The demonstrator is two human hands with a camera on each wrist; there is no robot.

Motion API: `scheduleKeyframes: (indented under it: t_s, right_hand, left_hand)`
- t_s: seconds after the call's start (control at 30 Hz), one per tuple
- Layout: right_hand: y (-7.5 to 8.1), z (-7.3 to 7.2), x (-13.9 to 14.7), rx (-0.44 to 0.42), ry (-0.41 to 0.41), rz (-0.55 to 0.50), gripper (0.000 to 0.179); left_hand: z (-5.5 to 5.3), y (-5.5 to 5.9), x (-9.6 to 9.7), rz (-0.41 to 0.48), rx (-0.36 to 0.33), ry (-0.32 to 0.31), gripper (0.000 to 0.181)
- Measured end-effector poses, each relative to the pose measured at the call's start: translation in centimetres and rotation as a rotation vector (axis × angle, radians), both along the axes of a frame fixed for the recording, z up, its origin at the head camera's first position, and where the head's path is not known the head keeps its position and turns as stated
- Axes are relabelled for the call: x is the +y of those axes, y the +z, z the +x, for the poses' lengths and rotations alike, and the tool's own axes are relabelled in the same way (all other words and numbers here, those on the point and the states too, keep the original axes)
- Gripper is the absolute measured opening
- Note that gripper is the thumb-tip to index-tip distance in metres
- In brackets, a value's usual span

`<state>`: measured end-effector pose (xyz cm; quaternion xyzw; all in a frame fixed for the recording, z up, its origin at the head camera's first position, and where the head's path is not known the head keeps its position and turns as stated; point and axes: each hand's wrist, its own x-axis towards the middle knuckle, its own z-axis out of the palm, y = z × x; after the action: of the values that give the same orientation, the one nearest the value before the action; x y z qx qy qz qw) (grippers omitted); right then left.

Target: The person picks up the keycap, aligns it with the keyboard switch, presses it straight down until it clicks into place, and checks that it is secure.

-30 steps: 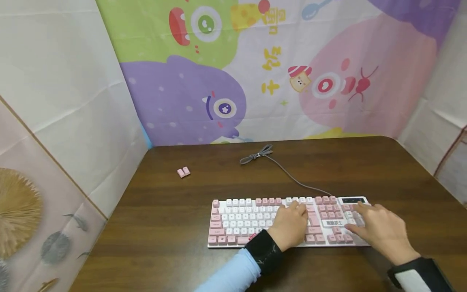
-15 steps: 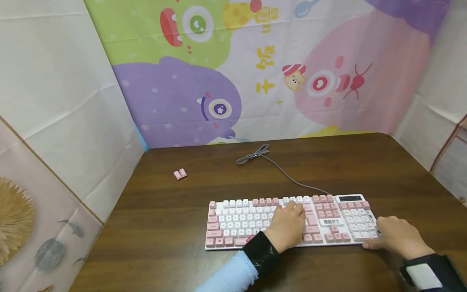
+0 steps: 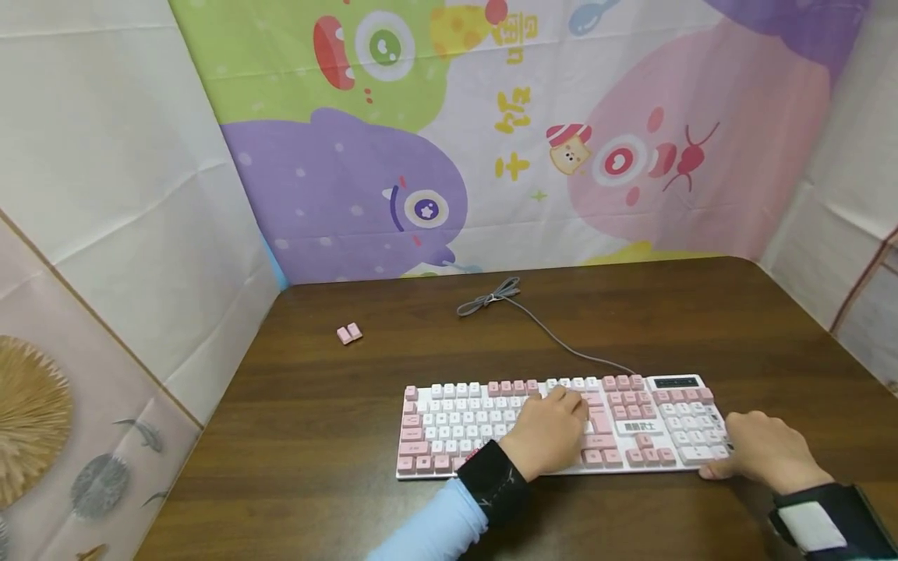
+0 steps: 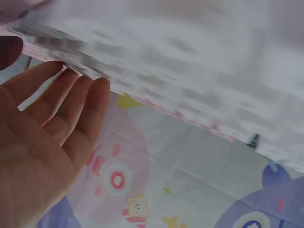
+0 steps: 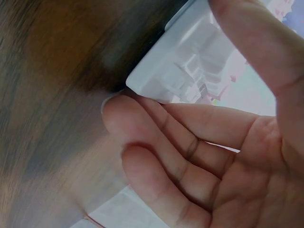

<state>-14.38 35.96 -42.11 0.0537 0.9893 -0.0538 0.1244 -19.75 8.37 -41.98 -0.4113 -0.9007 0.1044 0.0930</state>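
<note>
A pink and white keyboard (image 3: 463,425) lies on the brown wooden table, angled slightly. My left hand (image 3: 549,430) rests over its keys right of the middle, hiding some of them. In the left wrist view the fingers of that hand (image 4: 52,137) extend with their tips at the keys. At the keyboard's right end, my right hand (image 3: 765,450) grips the near corner, with the thumb along the front edge. The right wrist view shows its bent fingers (image 5: 156,128) against the white side of the case.
Two pink keycaps (image 3: 348,333) lie side by side at the table's back left. A grey cable (image 3: 554,335) runs from the keyboard to a tied bundle near the back edge. Behind the table hangs a cartoon-printed cloth (image 3: 351,187); pale cloth (image 3: 133,187) covers the left side.
My right hand has moved right, from above the number keys to the keyboard's right end, where it has taken hold. The left hand stays over the keys. The view has shifted slightly.
</note>
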Motion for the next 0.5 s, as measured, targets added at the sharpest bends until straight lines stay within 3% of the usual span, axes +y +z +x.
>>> scheduleKeyframes:
  t_s: [0.2, 0.5]
  right_hand:
    - [0.0, 0.0, -0.4, -0.006, 0.008, 0.006, 0.073]
    - [0.3, -0.1, -0.5, -0.042, 0.003, 0.020, 0.078]
  left_hand:
    - [-1.9, 0.4, -2.3, 0.035, -0.009, -0.014, 0.045]
    - [-5.3, 0.1, -7.3, 0.126, -0.099, 0.176, 0.051]
